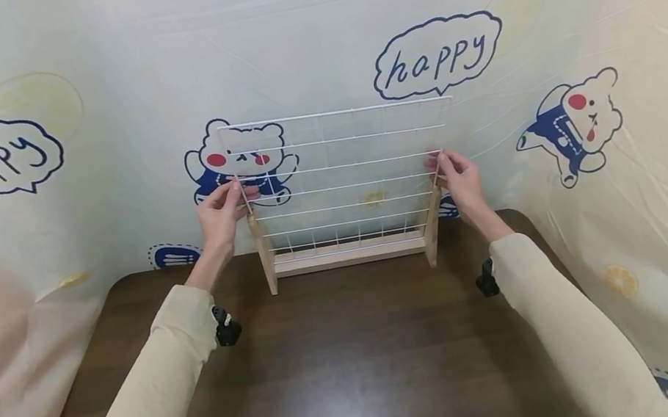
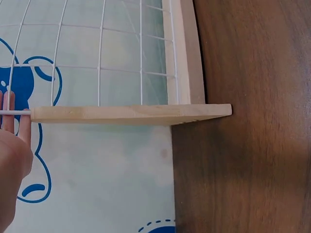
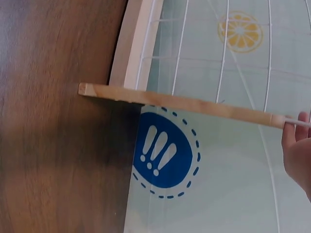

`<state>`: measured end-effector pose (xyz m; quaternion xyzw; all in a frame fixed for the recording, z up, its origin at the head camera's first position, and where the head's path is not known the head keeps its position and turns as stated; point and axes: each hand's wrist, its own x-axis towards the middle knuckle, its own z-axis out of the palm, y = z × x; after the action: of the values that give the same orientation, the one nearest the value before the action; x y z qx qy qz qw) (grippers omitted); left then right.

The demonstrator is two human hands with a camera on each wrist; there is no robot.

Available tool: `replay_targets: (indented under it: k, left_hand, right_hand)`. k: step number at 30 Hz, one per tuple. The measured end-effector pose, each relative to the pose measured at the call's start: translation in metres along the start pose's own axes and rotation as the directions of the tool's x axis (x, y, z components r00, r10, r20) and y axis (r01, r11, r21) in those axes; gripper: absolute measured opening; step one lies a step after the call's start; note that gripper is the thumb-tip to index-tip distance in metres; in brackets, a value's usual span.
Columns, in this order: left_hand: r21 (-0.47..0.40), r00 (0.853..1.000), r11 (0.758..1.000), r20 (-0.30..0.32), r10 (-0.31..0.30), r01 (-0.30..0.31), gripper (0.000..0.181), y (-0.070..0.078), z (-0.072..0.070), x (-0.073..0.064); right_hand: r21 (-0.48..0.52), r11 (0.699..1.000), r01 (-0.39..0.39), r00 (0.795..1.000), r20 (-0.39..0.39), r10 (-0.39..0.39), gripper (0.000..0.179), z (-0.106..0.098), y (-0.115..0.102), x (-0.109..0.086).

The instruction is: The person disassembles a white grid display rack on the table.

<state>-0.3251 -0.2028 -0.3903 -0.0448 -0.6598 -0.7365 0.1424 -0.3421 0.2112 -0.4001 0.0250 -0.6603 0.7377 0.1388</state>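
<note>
A white wire grid (image 1: pixel 340 166) stands upright in a pale wooden stand (image 1: pixel 349 256) at the table's far edge. My left hand (image 1: pixel 220 217) pinches the grid's left side wire, just above the top of the left wooden post (image 2: pixel 131 114). On the opposite side, my right hand (image 1: pixel 459 179) pinches the right side wire above the right wooden post (image 3: pixel 184 104). In both wrist views the hands show only in part, at the frame's edge, with fingers behind the wire.
The dark brown wooden table (image 1: pixel 341 364) stretches from the stand toward me. Behind it and along both sides hangs a pale printed cloth (image 1: pixel 305 42) with bears and lettering. A small black device (image 1: pixel 227 326) is strapped at each wrist.
</note>
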Motion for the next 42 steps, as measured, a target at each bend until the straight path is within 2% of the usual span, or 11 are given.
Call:
replay_targets:
  k: [4,9,17,25,29,33,42]
  left_hand:
    - [0.022,1.0,1.0,0.013,-0.019,0.019,0.037,-0.007,0.002,0.007]
    - [0.053,1.0,0.999,0.017,-0.009,0.008,0.033,-0.005,0.01,0.012]
    - [0.081,1.0,0.997,-0.01,-0.001,0.002,0.024,0.018,0.016,-0.001]
    - [0.107,0.999,0.994,-0.035,0.013,-0.009,0.027,0.02,0.014,-0.004]
    - [0.105,0.999,0.994,-0.047,0.006,-0.001,0.027,0.021,0.013,-0.007]
    - [0.102,0.999,0.995,-0.051,0.002,0.003,0.026,0.018,0.012,-0.005]
    - [0.121,0.999,0.993,-0.049,-0.011,0.017,0.026,-0.002,0.011,0.006]
  right_hand:
    - [0.029,1.0,0.009,0.998,0.056,-0.01,0.037,-0.005,-0.003,0.002]
    - [0.011,1.0,0.009,0.996,0.086,-0.01,0.035,-0.01,-0.01,0.003]
    - [0.014,0.998,-0.063,0.99,0.124,0.06,0.035,-0.009,-0.014,0.005]
    - [0.058,0.993,-0.105,0.982,0.163,0.094,0.031,-0.006,-0.015,0.005]
    - [0.115,0.984,-0.134,0.979,0.172,0.113,0.031,-0.003,-0.013,0.005]
    - [0.133,0.981,-0.144,0.98,0.157,0.123,0.03,0.0,-0.012,0.005]
    - [0.136,0.98,-0.147,0.981,0.148,0.127,0.033,-0.001,-0.01,0.004]
